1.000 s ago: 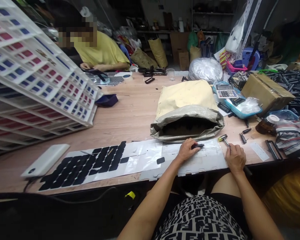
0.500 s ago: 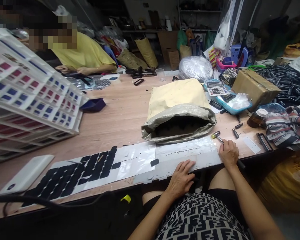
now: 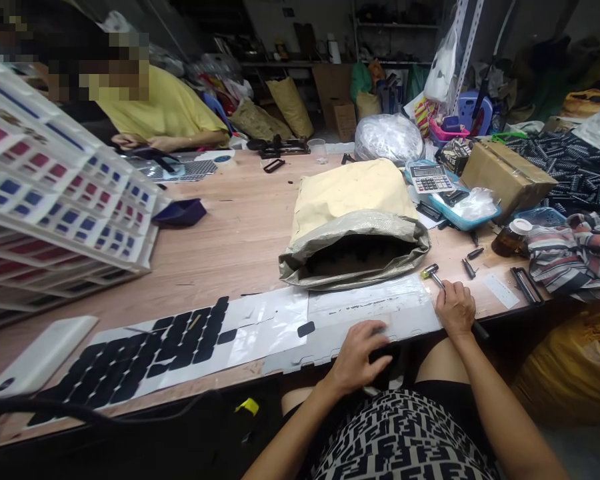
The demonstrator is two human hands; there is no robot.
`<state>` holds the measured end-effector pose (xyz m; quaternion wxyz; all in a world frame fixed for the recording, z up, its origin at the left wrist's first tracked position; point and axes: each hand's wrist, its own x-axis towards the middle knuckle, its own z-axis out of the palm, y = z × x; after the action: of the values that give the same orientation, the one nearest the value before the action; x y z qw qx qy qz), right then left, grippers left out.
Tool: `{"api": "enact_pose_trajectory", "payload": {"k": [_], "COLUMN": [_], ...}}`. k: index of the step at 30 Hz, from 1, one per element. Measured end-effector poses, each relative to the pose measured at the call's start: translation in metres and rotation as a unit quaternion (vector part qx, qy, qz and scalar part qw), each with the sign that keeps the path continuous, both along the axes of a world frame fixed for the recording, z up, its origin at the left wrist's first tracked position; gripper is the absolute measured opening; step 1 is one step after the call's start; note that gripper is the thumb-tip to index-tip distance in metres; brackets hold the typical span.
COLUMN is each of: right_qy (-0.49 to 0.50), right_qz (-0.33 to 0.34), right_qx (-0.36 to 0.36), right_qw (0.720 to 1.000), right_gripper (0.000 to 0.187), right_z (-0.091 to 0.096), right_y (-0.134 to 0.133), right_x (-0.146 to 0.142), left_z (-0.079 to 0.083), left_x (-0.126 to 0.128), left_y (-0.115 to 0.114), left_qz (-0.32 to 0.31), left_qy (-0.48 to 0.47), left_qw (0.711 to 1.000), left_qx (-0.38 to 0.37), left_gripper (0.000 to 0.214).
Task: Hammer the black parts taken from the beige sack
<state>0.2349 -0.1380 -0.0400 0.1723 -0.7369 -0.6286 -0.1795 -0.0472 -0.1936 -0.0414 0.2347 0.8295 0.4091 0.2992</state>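
My right hand [image 3: 455, 309] grips the handle of a small hammer [image 3: 432, 273] whose yellow-and-metal head rests on the wooden table [image 3: 240, 227] near the front edge. My left hand [image 3: 359, 356] hovers at the table's front edge over a long white backing sheet [image 3: 370, 313]; its fingers are curled and slightly blurred, and whether they hold anything is hidden. One loose black pad [image 3: 306, 329] lies on the sheet just left of that hand. Farther left the sheet carries several rows of black pads [image 3: 150, 350].
An open woven sack [image 3: 355, 233] lies behind the sheet. White trays [image 3: 55, 193] with red and blue pieces are stacked at left. A calculator [image 3: 431, 179], a cardboard box [image 3: 507, 175] and small tools [image 3: 473, 261] sit at right. Another person in a yellow shirt [image 3: 165, 110] works at the far side.
My left hand left the small black piece it pressed on the sheet and drew back to the table edge. The hammer hand stayed put. The view shifted left.
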Motion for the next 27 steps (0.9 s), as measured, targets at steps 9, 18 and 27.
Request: {"api": "enact_pose_trajectory", "payload": {"k": [9,18,27], "right_qy": [0.013,0.018,0.02], "right_qz": [0.005,0.007,0.004], "right_qx": [0.009,0.007,0.0], "right_qw": [1.0,1.0,1.0], "right_gripper": [0.025,0.023,0.024], "right_z": [-0.002,0.002,-0.002], "right_y": [0.0,-0.002,-0.001], "right_x": [0.0,-0.002,-0.001], "left_z": [0.032,0.012,0.008], "left_x": [0.006,0.017,-0.005], "left_y": [0.173,0.208,0.125], "left_qz": [0.352,0.362,0.22], "left_qy": [0.028,0.175,-0.008], "left_qw": [0.93,0.898,0.974], "left_qx": [-0.1,-0.179,0.05], "left_gripper": [0.027,0.038,0.021]}}
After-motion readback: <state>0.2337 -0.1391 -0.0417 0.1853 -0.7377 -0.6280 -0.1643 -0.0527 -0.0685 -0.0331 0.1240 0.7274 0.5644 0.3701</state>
